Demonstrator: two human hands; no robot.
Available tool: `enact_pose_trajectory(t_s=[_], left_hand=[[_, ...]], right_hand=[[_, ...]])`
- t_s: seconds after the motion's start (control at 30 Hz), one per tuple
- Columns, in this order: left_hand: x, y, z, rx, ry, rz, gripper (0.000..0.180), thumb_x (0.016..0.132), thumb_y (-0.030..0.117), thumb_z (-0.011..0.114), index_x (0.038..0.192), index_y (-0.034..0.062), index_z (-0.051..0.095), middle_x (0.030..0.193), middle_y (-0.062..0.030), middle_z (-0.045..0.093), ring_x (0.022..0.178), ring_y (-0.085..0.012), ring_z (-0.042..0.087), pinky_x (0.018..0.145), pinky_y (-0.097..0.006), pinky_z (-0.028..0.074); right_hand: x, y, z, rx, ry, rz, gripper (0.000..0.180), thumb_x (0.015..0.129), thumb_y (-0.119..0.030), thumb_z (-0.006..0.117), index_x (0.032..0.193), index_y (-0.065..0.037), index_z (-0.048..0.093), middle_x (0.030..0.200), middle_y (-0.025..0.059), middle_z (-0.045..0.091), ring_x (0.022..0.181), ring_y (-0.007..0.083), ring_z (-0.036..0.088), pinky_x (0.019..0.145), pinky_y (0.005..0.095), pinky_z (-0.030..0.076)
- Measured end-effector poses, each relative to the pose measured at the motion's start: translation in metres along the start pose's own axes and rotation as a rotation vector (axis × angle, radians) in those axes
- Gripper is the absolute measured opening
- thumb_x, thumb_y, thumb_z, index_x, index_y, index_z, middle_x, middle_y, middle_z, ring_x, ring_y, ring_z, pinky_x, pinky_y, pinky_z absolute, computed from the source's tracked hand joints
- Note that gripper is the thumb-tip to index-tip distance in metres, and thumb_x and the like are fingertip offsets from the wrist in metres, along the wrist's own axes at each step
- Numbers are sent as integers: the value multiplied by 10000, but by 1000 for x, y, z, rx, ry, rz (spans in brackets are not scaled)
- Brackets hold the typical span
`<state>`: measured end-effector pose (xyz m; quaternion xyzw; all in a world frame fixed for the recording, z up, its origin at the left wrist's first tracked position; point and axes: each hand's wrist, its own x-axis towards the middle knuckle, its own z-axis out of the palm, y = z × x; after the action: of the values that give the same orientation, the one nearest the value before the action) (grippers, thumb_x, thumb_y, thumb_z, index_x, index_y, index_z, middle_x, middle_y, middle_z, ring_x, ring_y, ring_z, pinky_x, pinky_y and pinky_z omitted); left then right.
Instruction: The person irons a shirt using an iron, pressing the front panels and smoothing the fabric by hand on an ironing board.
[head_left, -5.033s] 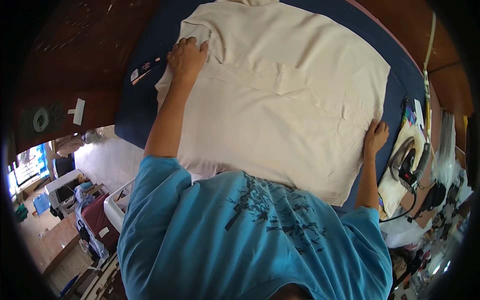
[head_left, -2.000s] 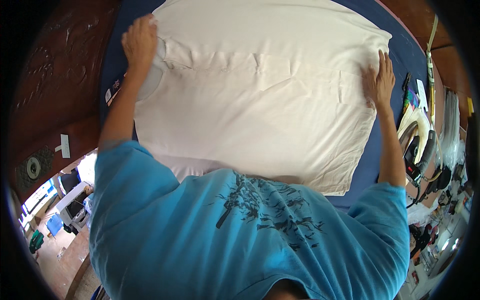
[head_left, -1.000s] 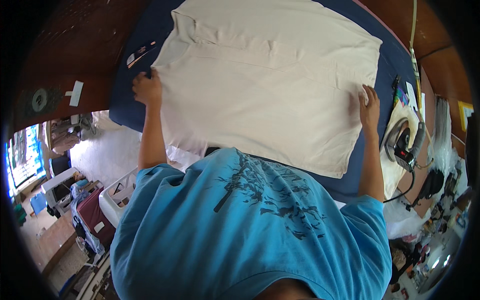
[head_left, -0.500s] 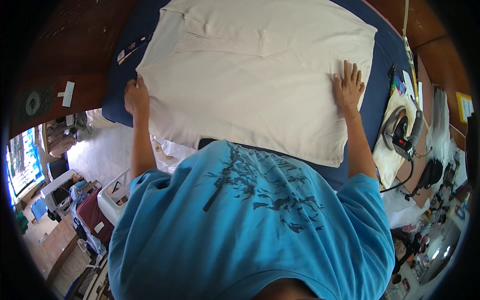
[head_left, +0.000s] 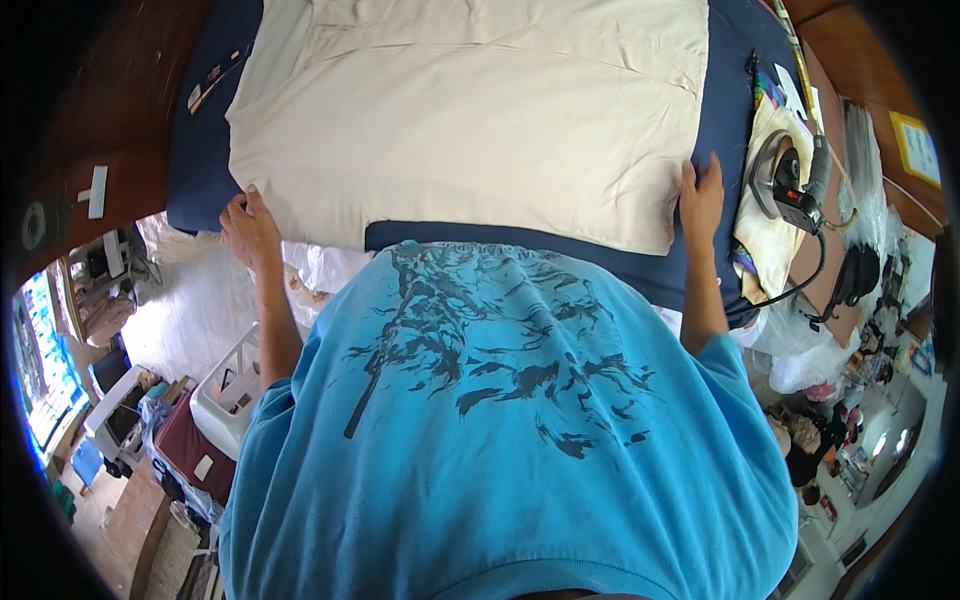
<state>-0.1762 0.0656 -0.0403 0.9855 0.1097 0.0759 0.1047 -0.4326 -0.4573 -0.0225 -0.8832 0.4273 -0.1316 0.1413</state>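
Note:
A cream-coloured garment (head_left: pixel 480 130) lies spread flat on a dark blue padded ironing surface (head_left: pixel 560 245) in front of me. At its near left corner, my left hand (head_left: pixel 252 235) is closed on the edge of the cloth. My right hand (head_left: pixel 704 200) rests along the garment's right edge, thumb and fingers apart and pointing away from me. An iron (head_left: pixel 800 190) with a black handle and cord stands to the right on a cream cloth pad (head_left: pixel 765 235).
A small dark tag (head_left: pixel 212 82) lies on the blue surface at the left. Beyond the left edge are a white plastic chair (head_left: pixel 225 400) and a maroon case (head_left: pixel 195 450). Clear plastic sheeting (head_left: pixel 870 180) hangs at the right.
Both hands have moved nearer my body. My right hand has gone from lying flat on the cloth to its right edge. The garment now appears higher and farther left in view.

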Motion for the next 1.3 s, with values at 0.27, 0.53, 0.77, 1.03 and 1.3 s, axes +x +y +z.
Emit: enact_pose_trajectory(t_s=[0.27,0.53,0.77,1.03,1.3], left_hand=[[-14,6,-16,-75,25,32,288,914,308,423,1026,55,503,789,-233,619,803,-407,590,702,-477,444],[-18,-11,-41,-49,-119,109,277,887,297,468,1001,53,530,821,-206,627,810,-397,591,708,-464,444],[16,-21,-6,-45,126,269,327,860,318,500,1104,104,540,1072,-133,581,1000,-318,548,789,-422,452],[115,91,9,72,-72,61,403,839,383,500,1120,97,540,1126,-158,525,1063,-307,517,854,-466,437],[160,59,14,191,-173,302,217,830,225,476,964,66,539,945,-212,621,903,-369,601,782,-473,474]], right_hand=[[-88,0,-19,68,-10,48,265,858,-287,555,813,-27,546,611,163,542,528,286,540,534,383,424],[-104,12,-36,42,-29,53,235,869,-260,548,809,-34,537,607,164,540,544,280,553,532,380,413],[-70,19,-20,140,-4,6,330,847,-315,550,979,-12,548,850,174,606,788,307,591,702,375,441],[87,-18,32,-57,69,176,489,848,-427,507,1104,-12,549,1030,170,580,948,334,552,806,412,434],[83,-34,58,-238,287,-20,403,842,-385,543,1059,-47,567,1026,129,556,965,318,512,808,432,419]])
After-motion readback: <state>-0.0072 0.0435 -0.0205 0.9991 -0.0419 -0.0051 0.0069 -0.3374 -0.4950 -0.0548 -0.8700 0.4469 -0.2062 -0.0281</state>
